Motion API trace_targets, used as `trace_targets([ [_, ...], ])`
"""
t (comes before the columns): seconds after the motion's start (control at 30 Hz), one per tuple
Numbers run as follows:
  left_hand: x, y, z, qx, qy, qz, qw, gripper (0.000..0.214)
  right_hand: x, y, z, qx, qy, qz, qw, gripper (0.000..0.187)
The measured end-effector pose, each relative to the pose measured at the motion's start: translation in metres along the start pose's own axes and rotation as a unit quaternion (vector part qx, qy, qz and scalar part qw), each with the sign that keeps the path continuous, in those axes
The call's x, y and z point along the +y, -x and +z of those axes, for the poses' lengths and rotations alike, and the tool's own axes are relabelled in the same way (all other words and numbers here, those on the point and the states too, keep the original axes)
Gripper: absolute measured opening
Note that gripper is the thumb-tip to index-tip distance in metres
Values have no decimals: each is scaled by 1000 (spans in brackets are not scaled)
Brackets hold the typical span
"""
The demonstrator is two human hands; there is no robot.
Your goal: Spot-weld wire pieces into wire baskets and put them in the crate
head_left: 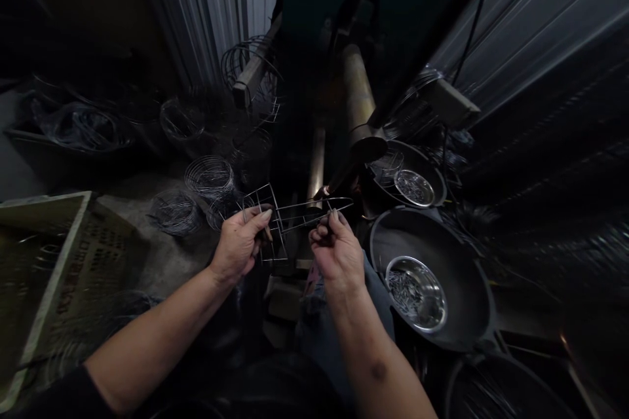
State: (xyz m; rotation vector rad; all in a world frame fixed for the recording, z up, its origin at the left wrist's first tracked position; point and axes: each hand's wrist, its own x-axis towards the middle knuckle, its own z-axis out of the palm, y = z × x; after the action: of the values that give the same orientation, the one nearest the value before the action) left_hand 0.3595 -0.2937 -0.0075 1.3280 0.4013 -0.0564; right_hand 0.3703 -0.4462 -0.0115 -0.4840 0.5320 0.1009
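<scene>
A: Start at the far left. What stands there?
B: A plastic crate [78,268] with lettering on its wall, then stacked wire rings [209,178] on the floor. They probably sit low so the space before the person stays free.
A: And the left hand [237,245]?
B: Narrow: thumb and fingers are closed on the gridded end of a wire frame [282,232]. That looks like the broader end, so gripping it there should keep the whole piece from twisting.
A: Where is the frame, exactly?
B: Held up between the 2 hands, its long loop reaching right, across the end of a metal rod [317,167]. I cannot tell if they touch.
A: The right hand [339,249]?
B: Thumb and forefinger are pinched on the loop's near side, likely to steady the thin end. Whether they also hold a separate short piece, I can't tell.
A: What's above it, and further right?
B: A brass-coloured cylinder [358,88] slants down from above. Beyond, a steel bowl [435,294] of short metal pieces [405,288] rests inside a dark round pan [466,281], perhaps so that spills are caught close to the right hand.
</scene>
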Motion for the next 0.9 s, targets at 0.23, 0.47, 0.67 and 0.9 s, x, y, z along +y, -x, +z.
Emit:
trace_targets([
  [0.23, 5, -9, 5, -10, -6, 8, 1000, 41, -3, -8, 9, 18, -7, -11, 1000, 18],
  [0.47, 16, -8, 9, -15, -11, -31, 999, 34, -2, -12, 6, 3, 2, -18, 1000, 20],
  [0.67, 22, -9, 11, -7, -4, -37, 999, 26, -12, -19, -1, 22, 18, -34, 999, 16],
  [0.9, 27, -23, 8, -14, 4, -21, 1000, 26, -19, -30, 12, -11, 52, -66, 996, 10],
])
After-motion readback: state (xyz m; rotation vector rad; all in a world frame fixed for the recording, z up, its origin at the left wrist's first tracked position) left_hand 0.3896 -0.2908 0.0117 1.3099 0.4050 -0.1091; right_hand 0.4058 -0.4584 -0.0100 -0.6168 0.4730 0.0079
